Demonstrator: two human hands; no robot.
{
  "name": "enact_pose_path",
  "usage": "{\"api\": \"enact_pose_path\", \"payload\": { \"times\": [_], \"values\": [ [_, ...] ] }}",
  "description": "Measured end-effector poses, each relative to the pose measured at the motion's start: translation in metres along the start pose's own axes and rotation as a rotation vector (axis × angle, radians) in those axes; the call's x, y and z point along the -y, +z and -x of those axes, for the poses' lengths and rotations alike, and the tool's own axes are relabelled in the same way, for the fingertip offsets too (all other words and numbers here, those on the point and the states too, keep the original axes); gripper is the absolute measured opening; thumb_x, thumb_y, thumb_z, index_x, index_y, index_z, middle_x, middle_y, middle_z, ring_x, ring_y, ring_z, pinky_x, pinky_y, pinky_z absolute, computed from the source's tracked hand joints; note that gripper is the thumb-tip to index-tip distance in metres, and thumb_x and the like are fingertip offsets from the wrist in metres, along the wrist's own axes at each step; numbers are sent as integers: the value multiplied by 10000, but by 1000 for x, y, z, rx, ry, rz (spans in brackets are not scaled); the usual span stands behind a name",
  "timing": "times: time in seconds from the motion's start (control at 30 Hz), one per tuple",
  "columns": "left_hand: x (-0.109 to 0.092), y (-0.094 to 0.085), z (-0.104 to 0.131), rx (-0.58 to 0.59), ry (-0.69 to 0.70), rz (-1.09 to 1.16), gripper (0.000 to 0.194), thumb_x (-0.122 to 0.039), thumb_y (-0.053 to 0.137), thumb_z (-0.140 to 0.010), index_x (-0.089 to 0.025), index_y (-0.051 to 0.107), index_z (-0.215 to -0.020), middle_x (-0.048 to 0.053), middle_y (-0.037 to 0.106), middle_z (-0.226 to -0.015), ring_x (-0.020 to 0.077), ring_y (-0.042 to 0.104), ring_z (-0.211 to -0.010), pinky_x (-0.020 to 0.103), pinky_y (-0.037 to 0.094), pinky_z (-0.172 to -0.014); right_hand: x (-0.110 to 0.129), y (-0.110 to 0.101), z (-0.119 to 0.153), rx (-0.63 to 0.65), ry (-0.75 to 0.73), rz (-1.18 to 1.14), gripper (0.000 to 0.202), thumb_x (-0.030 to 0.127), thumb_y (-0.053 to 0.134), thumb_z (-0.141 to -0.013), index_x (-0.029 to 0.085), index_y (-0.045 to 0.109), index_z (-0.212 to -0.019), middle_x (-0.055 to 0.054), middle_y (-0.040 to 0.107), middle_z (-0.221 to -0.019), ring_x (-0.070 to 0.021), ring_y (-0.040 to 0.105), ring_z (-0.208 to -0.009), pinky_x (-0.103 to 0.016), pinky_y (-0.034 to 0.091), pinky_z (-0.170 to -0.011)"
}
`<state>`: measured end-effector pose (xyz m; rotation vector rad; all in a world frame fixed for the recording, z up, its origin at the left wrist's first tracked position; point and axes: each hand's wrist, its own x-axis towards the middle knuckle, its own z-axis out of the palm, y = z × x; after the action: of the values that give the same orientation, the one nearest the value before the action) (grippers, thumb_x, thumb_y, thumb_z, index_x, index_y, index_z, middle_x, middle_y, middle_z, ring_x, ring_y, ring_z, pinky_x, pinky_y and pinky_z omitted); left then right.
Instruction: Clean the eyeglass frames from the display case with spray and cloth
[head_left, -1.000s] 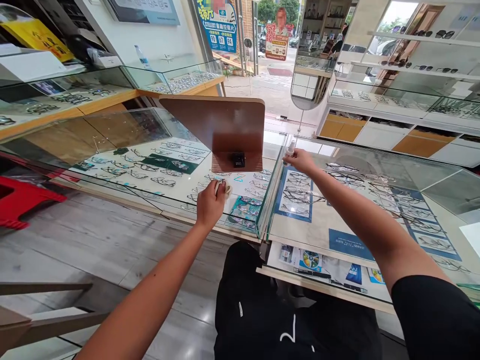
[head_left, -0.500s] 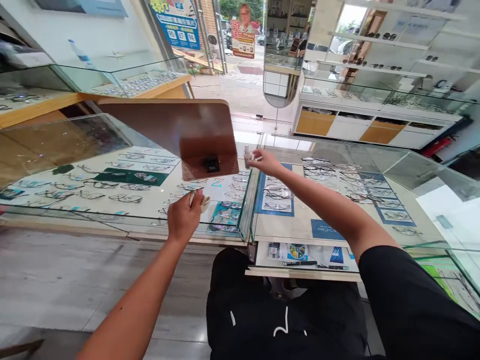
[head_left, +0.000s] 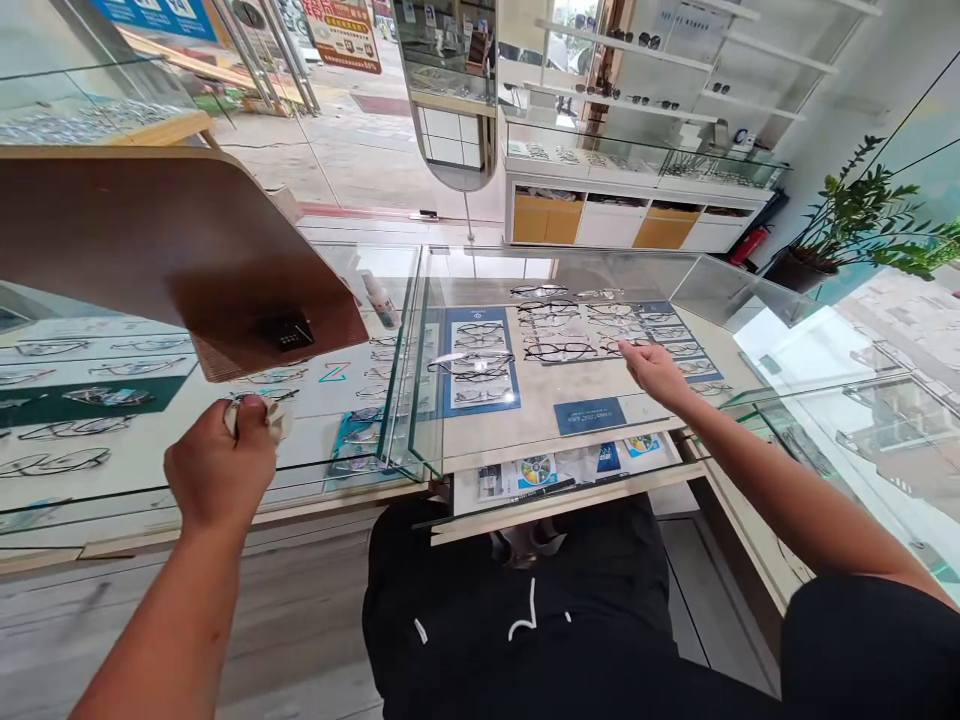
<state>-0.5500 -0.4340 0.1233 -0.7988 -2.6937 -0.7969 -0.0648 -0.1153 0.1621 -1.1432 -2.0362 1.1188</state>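
My left hand (head_left: 221,455) is closed around a crumpled pale cloth (head_left: 276,420), part of which sticks out past the thumb, above the left glass display case. My right hand (head_left: 658,375) reaches over the right case with its fingertips drawn together beside a dark-framed pair of eyeglasses (head_left: 562,351). Whether the fingers grip anything is too small to tell. A small white bottle (head_left: 380,300) stands on the left case near the seam, apart from both hands. Another pair of eyeglasses (head_left: 469,364) lies above a blue display card (head_left: 513,395).
A brown tilted panel on a stand (head_left: 277,270) rises over the left case. Below the right case, an open drawer (head_left: 577,510) holds packets and a dark pen-like item. A potted plant (head_left: 840,225) is at the far right. Several eyeglasses fill both cases.
My right hand has let go of the small bottle and moved right to the eyeglasses. My left hand keeps the cloth. The view has turned to the right.
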Motion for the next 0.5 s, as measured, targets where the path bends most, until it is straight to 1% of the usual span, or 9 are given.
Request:
{"api": "enact_pose_path", "payload": {
  "times": [0.07,0.13,0.2,0.3,0.4,0.43,0.5],
  "values": [
    [0,1,-1,11,-22,6,296,-513,473,-918,-264,565,-786,4,492,-662,225,409,-666,290,288,-651,-23,-24,7,-69,69,-35,774,886,563,-928,267,344,-518,40,327,-446,-106,260,-458,-327,198,-496],
    [0,1,-1,23,-56,14,286,-514,492,-904,-269,615,-823,3,518,-669,229,436,-674,291,317,-654,-38,-41,11,-89,143,-150,766,883,591,-906,278,318,-522,59,270,-445,-97,207,-443,-314,155,-466],
    [-2,1,-2,16,-85,5,280,-515,495,-887,-275,627,-825,0,502,-654,230,432,-666,294,323,-645,-45,-48,11,-84,179,-233,757,891,569,-898,291,272,-544,86,193,-460,-91,141,-442,-301,118,-448],
    [-6,0,-2,-3,-99,-22,273,-517,484,-864,-282,610,-806,-6,461,-631,228,405,-646,297,315,-630,-46,-45,8,-98,158,-310,743,871,566,-901,300,212,-582,104,149,-472,-89,110,-442,-288,126,-433],
    [-9,-1,-1,-1,-101,-34,286,-540,483,-861,-290,618,-827,-10,462,-630,227,400,-634,296,324,-619,-46,-34,-1,-165,88,-345,714,827,590,-897,299,207,-607,104,150,-489,-93,114,-450,-285,150,-432],
    [-10,-2,-1,2,-103,-40,289,-547,485,-863,-292,616,-827,-11,460,-624,226,395,-626,295,320,-611,-46,-30,-4,-191,69,-337,684,813,582,-900,297,238,-612,102,160,-502,-98,121,-457,-284,158,-436],
    [-11,-3,0,4,-102,-55,282,-547,492,-866,-294,608,-819,-13,454,-613,224,385,-614,294,304,-594,-49,-23,-9,-239,51,-310,598,784,573,-904,287,367,-645,90,228,-534,-113,168,-473,-282,180,-448]
  ]
}}
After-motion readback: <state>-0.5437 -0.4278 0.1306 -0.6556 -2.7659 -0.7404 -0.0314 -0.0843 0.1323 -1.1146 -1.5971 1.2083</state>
